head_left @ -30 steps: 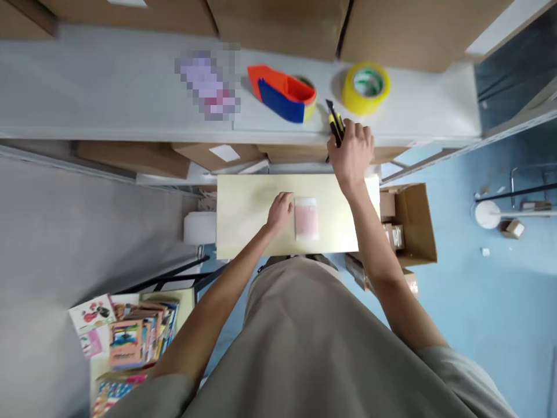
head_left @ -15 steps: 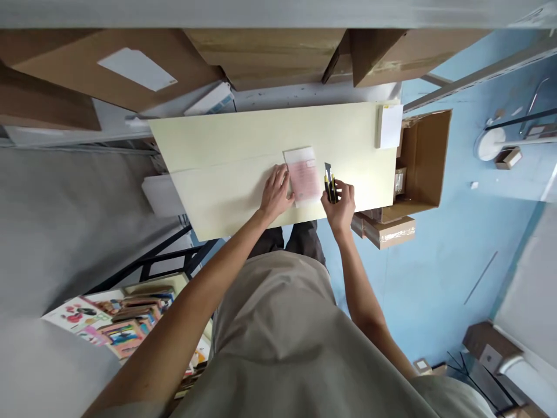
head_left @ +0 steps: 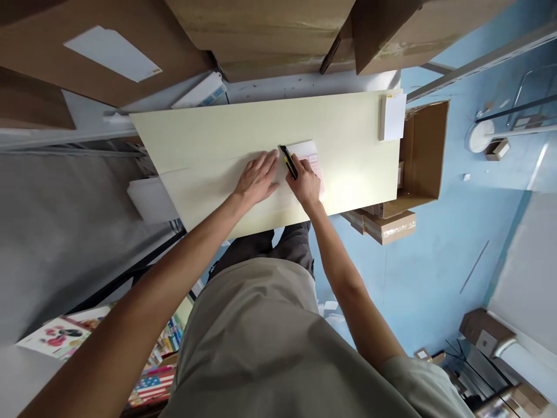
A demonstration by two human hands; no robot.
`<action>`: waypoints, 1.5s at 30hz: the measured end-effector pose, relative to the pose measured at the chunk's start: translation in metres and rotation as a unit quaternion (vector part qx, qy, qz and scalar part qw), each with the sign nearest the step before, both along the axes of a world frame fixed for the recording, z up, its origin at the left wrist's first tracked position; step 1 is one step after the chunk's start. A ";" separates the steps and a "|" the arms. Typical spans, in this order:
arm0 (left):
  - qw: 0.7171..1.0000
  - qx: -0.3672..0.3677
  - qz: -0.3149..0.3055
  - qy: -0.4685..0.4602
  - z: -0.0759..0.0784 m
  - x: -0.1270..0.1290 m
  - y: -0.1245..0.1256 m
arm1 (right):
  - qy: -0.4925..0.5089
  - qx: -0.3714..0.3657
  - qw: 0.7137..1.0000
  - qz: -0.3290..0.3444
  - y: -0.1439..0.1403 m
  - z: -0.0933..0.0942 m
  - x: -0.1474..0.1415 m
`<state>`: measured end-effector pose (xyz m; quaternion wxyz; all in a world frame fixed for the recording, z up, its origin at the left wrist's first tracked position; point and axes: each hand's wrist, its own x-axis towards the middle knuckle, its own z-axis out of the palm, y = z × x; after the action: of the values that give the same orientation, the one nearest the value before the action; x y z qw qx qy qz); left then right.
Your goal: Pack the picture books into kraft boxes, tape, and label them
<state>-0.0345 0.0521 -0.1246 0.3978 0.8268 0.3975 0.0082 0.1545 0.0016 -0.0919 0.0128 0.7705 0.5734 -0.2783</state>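
Observation:
A small pink-and-white packet (head_left: 311,155) lies flat on the pale yellow table (head_left: 217,157). My right hand (head_left: 306,184) rests on the packet, gripping a black-and-yellow utility knife (head_left: 288,162) whose tip points at the packet's left edge. My left hand (head_left: 256,179) lies flat on the table just left of the packet, fingers spread, touching its left side. Most of the packet is hidden under my right hand.
A white pad (head_left: 393,116) sits at the table's far right corner. Large cardboard boxes (head_left: 270,29) fill the shelf behind. An open carton (head_left: 424,157) and a taped box (head_left: 389,225) stand on the blue floor at right. Colourful booklets (head_left: 65,337) lie lower left.
My right hand carried the knife from the upper shelf down to the table, then moved left onto the packet. My left hand stayed beside the packet. The view tilted downward.

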 end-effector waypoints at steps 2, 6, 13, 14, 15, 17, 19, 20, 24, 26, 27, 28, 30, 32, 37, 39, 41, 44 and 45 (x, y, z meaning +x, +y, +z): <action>1.000 -0.002 0.001 -0.001 0.000 0.002 0.001 | -0.012 -0.007 1.000 0.003 0.005 -0.001 -0.002; 1.000 -0.009 0.014 -0.017 -0.001 0.006 0.000 | -0.019 -0.004 1.000 0.003 0.006 -0.001 -0.003; 1.000 0.000 0.005 -0.020 -0.004 0.008 0.001 | -0.028 0.011 0.999 0.024 -0.002 -0.003 -0.004; 1.000 -0.001 0.009 -0.023 -0.004 0.009 0.001 | -0.029 0.010 0.999 0.025 -0.004 -0.003 -0.005; 1.000 -0.003 0.014 -0.027 -0.005 0.009 0.001 | -0.030 0.009 0.999 0.025 -0.007 -0.001 -0.005; 0.999 -0.009 0.024 -0.032 -0.006 0.011 0.000 | -0.032 0.004 0.999 0.025 -0.015 0.002 -0.007; 0.999 -0.011 0.025 -0.032 -0.007 0.012 0.000 | -0.035 -0.002 0.999 0.025 -0.024 0.006 -0.008; 0.999 -0.010 0.022 -0.030 -0.008 0.012 0.000 | -0.037 -0.005 0.999 0.024 -0.029 0.008 -0.008; 1.000 0.007 -0.006 -0.004 -0.008 0.011 0.002 | -0.041 -0.018 0.999 0.027 -0.052 0.018 -0.009; 0.999 0.013 -0.025 0.020 -0.005 0.011 0.002 | -0.052 -0.045 0.997 0.035 -0.065 0.026 -0.010; 0.999 0.014 -0.033 0.031 -0.004 0.011 0.002 | -0.060 -0.063 0.995 0.040 -0.072 0.029 -0.010; 0.998 0.015 -0.039 0.040 -0.002 0.011 0.002 | -0.067 -0.082 0.993 0.045 -0.079 0.033 -0.009; 0.998 0.014 -0.043 0.049 0.002 0.012 0.001 | -0.078 -0.113 0.989 0.057 -0.095 0.039 -0.008; 0.998 0.011 -0.040 0.051 0.003 0.013 0.001 | -0.084 -0.134 0.985 0.072 -0.112 0.044 -0.005; 0.998 -0.004 -0.026 0.053 -0.008 0.015 -0.002 | -0.072 -0.181 0.975 0.107 -0.149 0.058 0.006; 0.998 -0.006 -0.020 0.057 -0.013 0.017 -0.003 | -0.054 -0.199 0.971 0.118 -0.158 0.068 0.012; 0.998 -0.005 -0.007 0.069 -0.014 0.020 -0.005 | -0.041 -0.205 0.971 0.115 -0.163 0.080 0.020; 0.996 -0.009 0.030 0.085 -0.001 0.029 -0.009 | -0.033 -0.164 0.983 0.078 -0.163 0.103 0.033; 0.996 -0.014 0.041 0.083 0.008 0.033 -0.010 | -0.032 -0.136 0.988 0.061 -0.161 0.111 0.038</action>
<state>-0.0015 0.0419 -0.1166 0.3746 0.8019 0.4628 -0.0498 0.1924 -0.1590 0.0193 0.1529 0.7338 0.5750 -0.3279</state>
